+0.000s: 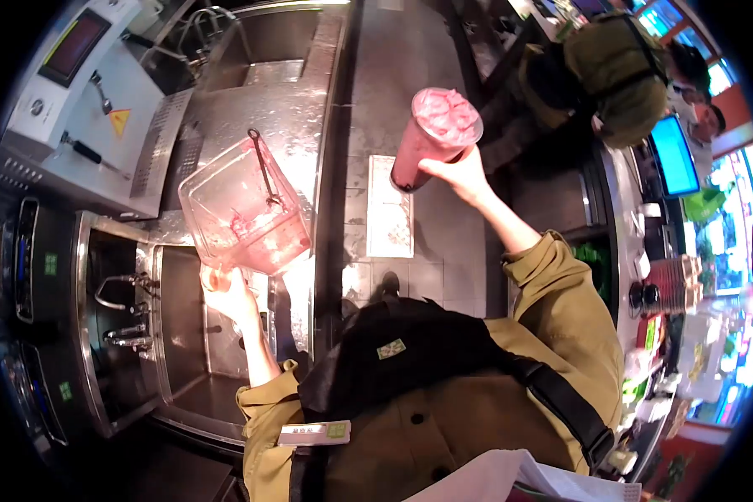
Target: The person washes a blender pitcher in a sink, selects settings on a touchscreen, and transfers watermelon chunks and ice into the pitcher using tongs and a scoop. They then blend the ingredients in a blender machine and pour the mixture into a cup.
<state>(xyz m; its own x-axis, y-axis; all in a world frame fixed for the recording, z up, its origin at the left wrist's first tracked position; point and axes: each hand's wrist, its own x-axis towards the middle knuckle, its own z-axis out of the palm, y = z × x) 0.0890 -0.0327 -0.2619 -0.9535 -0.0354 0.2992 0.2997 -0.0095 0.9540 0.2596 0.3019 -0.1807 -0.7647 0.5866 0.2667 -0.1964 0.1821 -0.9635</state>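
My left hand (224,294) grips the near corner of a clear, square-sided jug (213,197). Pink liquid and bits of pink slush cling to the jug's inside. Lying across its upper side is a thin dark rod (262,163) with a ring at one end. In my right hand (462,174) is a tall clear cup (418,152), fingers wrapped round its side. Pink slush with icy chunks fills the cup up to the rim, and it is held over the floor, away from the counter.
A steel counter (297,109) runs along the left, with a far sink (272,42) and a near sink (188,326) with taps (130,293). A white machine (75,100) stands on it. Right of the aisle, a person (615,67) bends near a counter with a lit screen (673,155) and stacked cups (673,284).
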